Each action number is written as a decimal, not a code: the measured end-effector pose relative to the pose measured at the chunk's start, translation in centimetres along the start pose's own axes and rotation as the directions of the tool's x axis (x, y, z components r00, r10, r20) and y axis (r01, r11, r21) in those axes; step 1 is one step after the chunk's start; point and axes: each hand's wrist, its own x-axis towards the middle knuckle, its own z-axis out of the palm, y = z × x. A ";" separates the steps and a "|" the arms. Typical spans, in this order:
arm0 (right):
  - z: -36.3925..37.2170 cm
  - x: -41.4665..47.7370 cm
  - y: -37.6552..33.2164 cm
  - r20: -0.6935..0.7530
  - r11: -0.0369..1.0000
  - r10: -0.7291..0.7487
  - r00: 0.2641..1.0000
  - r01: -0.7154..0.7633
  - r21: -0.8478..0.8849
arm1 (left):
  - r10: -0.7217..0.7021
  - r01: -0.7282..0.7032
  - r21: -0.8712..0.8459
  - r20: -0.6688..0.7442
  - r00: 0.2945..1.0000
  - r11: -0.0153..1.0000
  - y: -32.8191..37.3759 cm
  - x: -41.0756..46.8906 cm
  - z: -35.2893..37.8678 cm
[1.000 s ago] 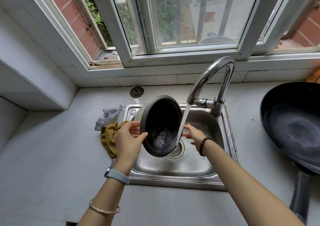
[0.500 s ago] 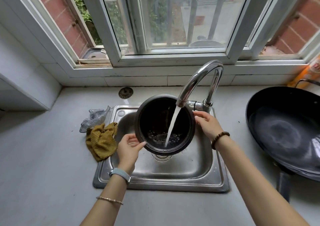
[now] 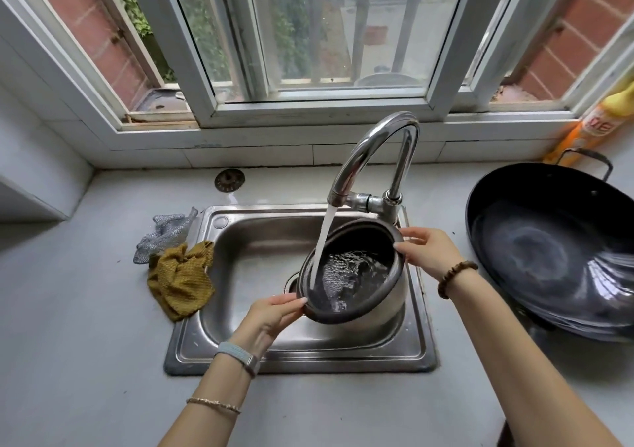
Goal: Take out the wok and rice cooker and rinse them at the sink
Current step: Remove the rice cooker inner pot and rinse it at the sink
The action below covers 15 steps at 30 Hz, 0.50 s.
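The left hand (image 3: 271,316) pinches the pot's (image 3: 387,309) near rim and the right hand (image 3: 429,251) its far rim, each grip closed on it, tilting it over the sink (image 3: 240,354) under the running tap (image 3: 374,144) (water pools inside). This looks like the rice-cooker rinse; next comes a swirl and a steady tip-out. The wok (image 3: 549,257) waits at right. On the grey surface (image 3: 68,343), two cloths (image 3: 180,280) lie left of the sink, below a window (image 3: 308,34).

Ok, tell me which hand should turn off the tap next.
Right, probably. The right hand grips the pot at its far rim, just beside the base of the tap; the left hand holds the near rim, farther away.
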 end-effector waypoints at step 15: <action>4.4 -0.1 2.8 0.358 0.889 0.453 0.817 -0.447 -0.103 | 0.201 -0.187 0.105 -0.149 0.968 0.977 6.9 -5.9 -1.9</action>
